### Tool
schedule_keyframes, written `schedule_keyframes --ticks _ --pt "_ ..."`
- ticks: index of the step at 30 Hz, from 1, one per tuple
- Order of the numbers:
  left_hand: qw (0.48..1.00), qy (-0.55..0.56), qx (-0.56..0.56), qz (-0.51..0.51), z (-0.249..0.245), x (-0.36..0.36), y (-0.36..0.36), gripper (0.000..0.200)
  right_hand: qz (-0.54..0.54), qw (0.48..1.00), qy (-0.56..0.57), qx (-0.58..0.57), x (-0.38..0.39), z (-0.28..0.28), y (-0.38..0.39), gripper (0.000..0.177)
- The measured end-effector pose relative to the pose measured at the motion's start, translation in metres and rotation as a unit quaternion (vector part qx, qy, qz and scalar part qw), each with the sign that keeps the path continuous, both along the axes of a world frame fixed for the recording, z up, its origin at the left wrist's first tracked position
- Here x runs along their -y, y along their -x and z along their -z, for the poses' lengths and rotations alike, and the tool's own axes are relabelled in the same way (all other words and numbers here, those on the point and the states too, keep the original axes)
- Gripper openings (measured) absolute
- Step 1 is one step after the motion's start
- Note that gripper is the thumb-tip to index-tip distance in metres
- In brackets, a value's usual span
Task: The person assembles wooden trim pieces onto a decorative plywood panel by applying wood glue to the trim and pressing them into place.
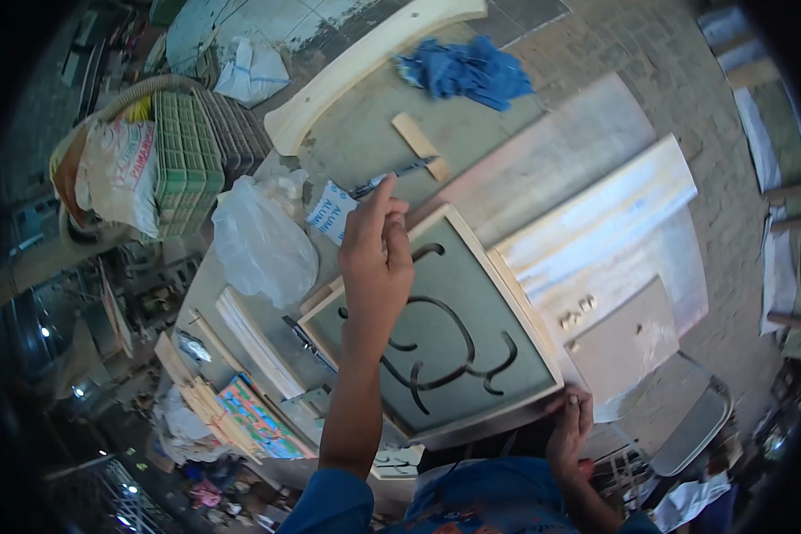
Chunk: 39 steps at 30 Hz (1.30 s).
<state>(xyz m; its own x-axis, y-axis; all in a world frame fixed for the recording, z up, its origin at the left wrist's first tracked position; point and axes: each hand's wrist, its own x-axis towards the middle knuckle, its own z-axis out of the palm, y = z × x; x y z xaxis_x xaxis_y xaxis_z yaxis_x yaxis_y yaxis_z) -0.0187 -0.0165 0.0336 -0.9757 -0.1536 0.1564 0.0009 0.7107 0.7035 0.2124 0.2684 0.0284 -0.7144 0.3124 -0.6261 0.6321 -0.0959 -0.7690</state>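
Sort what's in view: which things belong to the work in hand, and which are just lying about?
In hand: framed board, right hand on its edge, left hand above; pen by the left hand.
Lying about: blue cloth, plastic bag, wood strip, green crates.

Dim bluish daylight, strong fisheye, dark vignetted edges.

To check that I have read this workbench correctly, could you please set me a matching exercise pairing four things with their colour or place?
Things: 1 cloth; 2 plastic bag; 3 left hand; 4 right hand.
Descriptions: A holds a marker by the far corner of the framed board; B blue, at the far end of the table; C grips the framed board's near corner; D white, left of the framed board.
Pairs: 1-B; 2-D; 3-A; 4-C.
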Motion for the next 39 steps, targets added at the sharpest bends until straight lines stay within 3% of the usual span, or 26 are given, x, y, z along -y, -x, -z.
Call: schedule_keyframes --ticks 2,3,5,7,10,12,15,18,21,27,33,39 --pt "0.999 -0.023 -0.025 -0.032 -0.001 0.011 0.002 0.039 0.006 0.999 -0.012 0.036 0.007 -0.001 -0.001 0.029" --pt "0.996 -0.062 0.014 -0.059 -0.006 0.015 0.002 0.033 0.028 0.997 -0.016 0.074 0.009 -0.001 -0.003 0.032" --pt "0.992 -0.082 0.033 -0.092 -0.01 0.023 0.001 0.016 -0.013 0.996 -0.051 0.074 0.001 0.012 -0.022 0.034" --pt "0.99 -0.095 0.038 -0.095 -0.011 0.035 0.0 0.014 -0.082 0.988 -0.1 0.079 0.0 0.009 -0.017 0.039" --pt "0.989 -0.11 0.036 -0.097 -0.008 0.045 0.003 0.01 0.003 0.999 -0.029 0.029 0.016 0.004 -0.011 0.023" --pt "0.996 -0.057 0.011 -0.061 -0.005 0.049 0.006 0.014 0.034 0.998 -0.019 0.047 0.022 0.0 -0.008 0.024" --pt "0.99 -0.116 0.064 -0.047 -0.003 0.054 0.006 0.02 0.055 0.993 -0.044 0.095 0.021 0.0 -0.015 0.016" --pt "0.987 -0.126 0.098 -0.027 0.0 0.054 0.006 0.029 0.036 0.988 -0.067 0.137 0.021 -0.002 -0.014 0.022" --pt "0.993 -0.103 0.033 0.042 0.004 0.049 0.012 0.038 0.071 0.985 -0.059 0.148 0.023 -0.002 -0.012 0.029" --pt "0.987 -0.086 0.071 0.119 0.004 0.033 0.015 0.059 0.001 0.996 -0.017 0.085 0.03 0.0 -0.01 0.019" --pt "0.98 -0.076 0.114 0.142 0.005 0.022 0.016 0.061 0.017 0.997 0.037 0.067 0.036 -0.004 -0.003 0.03" --pt "0.98 -0.06 0.111 0.151 0.007 0.017 0.017 0.059 0.049 0.995 0.036 0.074 0.029 0.005 -0.026 0.028"
